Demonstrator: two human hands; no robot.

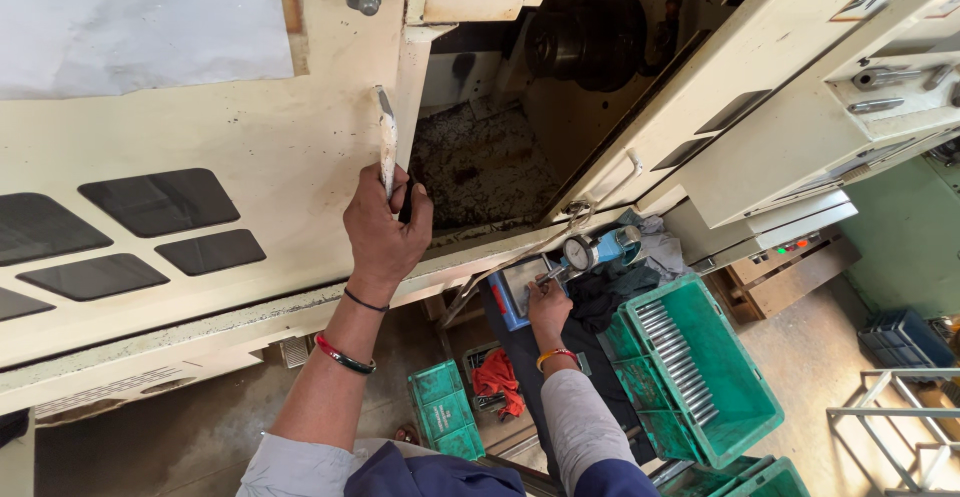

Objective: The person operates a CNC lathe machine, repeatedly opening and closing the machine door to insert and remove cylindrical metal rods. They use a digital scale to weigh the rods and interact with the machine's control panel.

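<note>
At the far left a cream machine door with dark window panels fills the view. The left hand is wrapped around the worn door handle at the door's right edge, fingers clamped tight on it, with a black band and a red-and-green bangle on the wrist. Just right of the handle, the machine's open chamber shows a dirty floor, and a dark round chuck sits far back. Below and nearer, a small green crate stands on the floor, with a red cloth just beside it. The right hand is well apart from the left, lower and to the right, closed on the stem of a dial gauge with a round white face, resting by a blue tray. Right of it dark rags lie heaped. Farther right a large green crate holds a row of metal rods.
</note>
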